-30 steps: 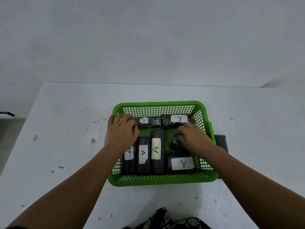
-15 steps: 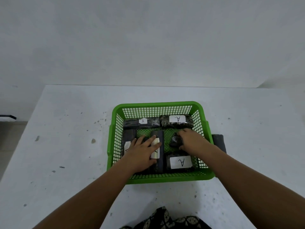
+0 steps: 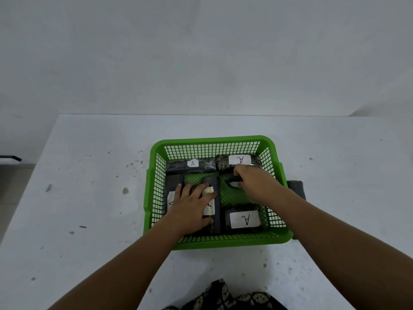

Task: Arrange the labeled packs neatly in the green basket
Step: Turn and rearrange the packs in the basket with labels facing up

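The green basket (image 3: 214, 241) sits on the white table and holds several dark packs with white "A" labels. Two packs lie along the back wall: one at back left (image 3: 190, 164), one at back right (image 3: 237, 161). Upright packs (image 3: 213, 186) fill the left half, and my left hand (image 3: 192, 206) lies flat on them with fingers spread. A wide pack (image 3: 243, 219) rests at the front right. My right hand (image 3: 254, 182) is closed on a small dark pack (image 3: 232, 183) in the middle right; most of that pack is hidden by my fingers.
A dark grey object (image 3: 297, 189) lies on the table against the basket's right side. Small specks and a chip (image 3: 125, 190) dot the table left of the basket. Patterned cloth (image 3: 223, 296) shows at the bottom edge. A wall stands behind the table.
My left hand came back from the basket's far left corner onto the upright packs and now rests there. My right hand shifted slightly toward the back with the small pack.
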`<state>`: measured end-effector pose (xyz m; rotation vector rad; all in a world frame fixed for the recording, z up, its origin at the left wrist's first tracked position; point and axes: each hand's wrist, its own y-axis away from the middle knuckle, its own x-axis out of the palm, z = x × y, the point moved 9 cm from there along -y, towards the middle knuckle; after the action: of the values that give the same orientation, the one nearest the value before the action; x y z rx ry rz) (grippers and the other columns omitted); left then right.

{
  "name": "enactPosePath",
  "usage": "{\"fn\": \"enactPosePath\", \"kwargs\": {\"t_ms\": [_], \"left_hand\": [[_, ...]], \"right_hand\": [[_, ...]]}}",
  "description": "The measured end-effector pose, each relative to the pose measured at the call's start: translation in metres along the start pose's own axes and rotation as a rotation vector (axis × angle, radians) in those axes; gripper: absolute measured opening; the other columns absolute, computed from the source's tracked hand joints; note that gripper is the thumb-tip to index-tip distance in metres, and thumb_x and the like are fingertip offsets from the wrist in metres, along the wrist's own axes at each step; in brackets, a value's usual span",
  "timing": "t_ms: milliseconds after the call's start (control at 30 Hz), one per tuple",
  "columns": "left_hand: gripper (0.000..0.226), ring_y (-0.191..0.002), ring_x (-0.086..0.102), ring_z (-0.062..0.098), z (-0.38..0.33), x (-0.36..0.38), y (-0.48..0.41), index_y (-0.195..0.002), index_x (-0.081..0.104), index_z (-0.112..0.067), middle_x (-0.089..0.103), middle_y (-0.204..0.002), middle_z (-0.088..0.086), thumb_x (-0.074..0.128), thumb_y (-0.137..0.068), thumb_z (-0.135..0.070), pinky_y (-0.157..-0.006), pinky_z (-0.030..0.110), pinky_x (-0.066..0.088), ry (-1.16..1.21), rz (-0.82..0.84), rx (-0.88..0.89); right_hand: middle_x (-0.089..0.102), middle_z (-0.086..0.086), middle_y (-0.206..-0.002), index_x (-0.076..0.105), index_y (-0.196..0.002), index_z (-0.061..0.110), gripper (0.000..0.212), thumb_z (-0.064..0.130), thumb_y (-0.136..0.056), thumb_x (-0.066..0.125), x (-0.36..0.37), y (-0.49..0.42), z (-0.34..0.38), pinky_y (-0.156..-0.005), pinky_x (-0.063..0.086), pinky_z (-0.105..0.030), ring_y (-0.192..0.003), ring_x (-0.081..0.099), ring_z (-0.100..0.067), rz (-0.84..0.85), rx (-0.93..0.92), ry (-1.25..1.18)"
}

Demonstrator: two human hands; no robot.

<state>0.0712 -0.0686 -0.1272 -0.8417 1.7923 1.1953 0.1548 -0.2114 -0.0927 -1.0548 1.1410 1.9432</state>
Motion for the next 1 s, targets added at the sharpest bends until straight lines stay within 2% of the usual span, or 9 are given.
{"fn": "enactPosePath", "kwargs": {"t_ms": [67, 167, 333, 467, 700, 800, 867, 933, 1000], "left_hand": [[0.074, -0.142, 0.008, 0.032, 0.001, 0.000, 0.000, -0.143, 0.021, -0.038, 0.013, -0.157, -0.002, 0.052, -0.079, -0.060, -0.114, 0.059, 0.000, 0.012, -0.005, -0.001], [0.074, -0.142, 0.008, 0.032, 0.001, 0.000, 0.000, -0.143, 0.022, -0.038, 0.014, -0.157, -0.003, 0.052, -0.079, -0.060, -0.115, 0.059, 0.001, 0.024, -0.008, -0.003], [0.073, -0.141, 0.010, 0.031, 0.000, 0.000, -0.002, -0.142, 0.023, -0.038, 0.016, -0.156, -0.002, 0.054, -0.079, -0.059, -0.115, 0.058, 0.000, 0.031, -0.020, -0.006], [0.074, -0.141, 0.009, 0.031, 0.000, 0.000, -0.002, -0.142, 0.023, -0.038, 0.016, -0.156, -0.003, 0.055, -0.078, -0.059, -0.114, 0.058, -0.001, 0.040, -0.016, -0.009], [0.074, -0.142, 0.006, 0.031, 0.000, 0.003, -0.002, -0.142, 0.021, -0.039, 0.013, -0.157, -0.004, 0.055, -0.079, -0.059, -0.114, 0.058, -0.002, 0.055, -0.012, -0.026], [0.075, -0.143, 0.004, 0.030, 0.001, 0.004, -0.001, -0.143, 0.020, -0.040, 0.011, -0.158, -0.005, 0.055, -0.079, -0.058, -0.114, 0.058, -0.002, 0.065, -0.009, -0.034], [0.074, -0.143, 0.003, 0.030, 0.000, 0.004, -0.001, -0.143, 0.019, -0.040, 0.011, -0.158, -0.005, 0.055, -0.080, -0.057, -0.115, 0.059, -0.002, 0.071, -0.005, -0.040], [0.074, -0.143, 0.003, 0.030, 0.000, 0.004, -0.001, -0.143, 0.020, -0.040, 0.010, -0.158, -0.006, 0.055, -0.080, -0.056, -0.115, 0.059, -0.002, 0.076, -0.001, -0.047], [0.074, -0.143, 0.002, 0.030, 0.000, 0.004, -0.001, -0.143, 0.020, -0.040, 0.010, -0.158, -0.007, 0.056, -0.079, -0.056, -0.115, 0.060, -0.001, 0.083, 0.004, -0.059]], "right_hand": [[0.055, -0.009, -0.112, 0.047, -0.113, 0.017, 0.023, 0.015, -0.092, 0.054, 0.000, -0.001, 0.004, -0.075, 0.051, -0.044, -0.090, 0.057, -0.029, -0.008, -0.042, -0.045], [0.055, -0.008, -0.114, 0.050, -0.118, 0.017, 0.024, 0.018, -0.094, 0.052, 0.001, -0.004, 0.004, -0.079, 0.050, -0.045, -0.094, 0.056, -0.028, -0.034, -0.048, -0.089], [0.055, -0.009, -0.118, 0.055, -0.119, 0.017, 0.029, 0.023, -0.091, 0.055, -0.005, -0.005, -0.001, -0.093, 0.044, -0.045, -0.109, 0.047, -0.029, -0.187, -0.024, 0.054], [0.053, -0.007, -0.108, 0.053, -0.100, 0.017, 0.014, 0.020, -0.087, 0.057, -0.001, -0.001, -0.009, -0.085, 0.044, -0.041, -0.103, 0.048, -0.028, -0.228, 0.027, 0.045], [0.056, -0.006, -0.110, 0.059, -0.109, 0.016, 0.020, 0.025, -0.092, 0.052, 0.000, 0.009, 0.000, -0.084, 0.046, -0.038, -0.102, 0.051, -0.026, -0.194, 0.000, -0.103], [0.059, -0.002, -0.100, 0.062, -0.098, 0.020, 0.017, 0.033, -0.088, 0.060, 0.018, 0.022, 0.014, -0.073, 0.041, -0.030, -0.094, 0.057, -0.022, 0.065, -0.088, -0.125], [0.058, -0.003, -0.108, 0.061, -0.105, 0.021, 0.029, 0.038, -0.082, 0.068, 0.038, 0.035, 0.016, -0.075, 0.041, -0.030, -0.099, 0.056, -0.022, 0.260, -0.102, -0.089], [0.051, -0.005, -0.120, 0.056, -0.116, 0.022, 0.047, 0.040, -0.077, 0.073, 0.051, 0.044, 0.013, -0.084, 0.043, -0.034, -0.106, 0.051, -0.025, 0.316, -0.086, -0.052], [0.049, -0.007, -0.126, 0.052, -0.121, 0.022, 0.055, 0.039, -0.074, 0.075, 0.054, 0.045, 0.009, -0.088, 0.043, -0.036, -0.110, 0.049, -0.027, 0.271, -0.070, -0.039]]}}
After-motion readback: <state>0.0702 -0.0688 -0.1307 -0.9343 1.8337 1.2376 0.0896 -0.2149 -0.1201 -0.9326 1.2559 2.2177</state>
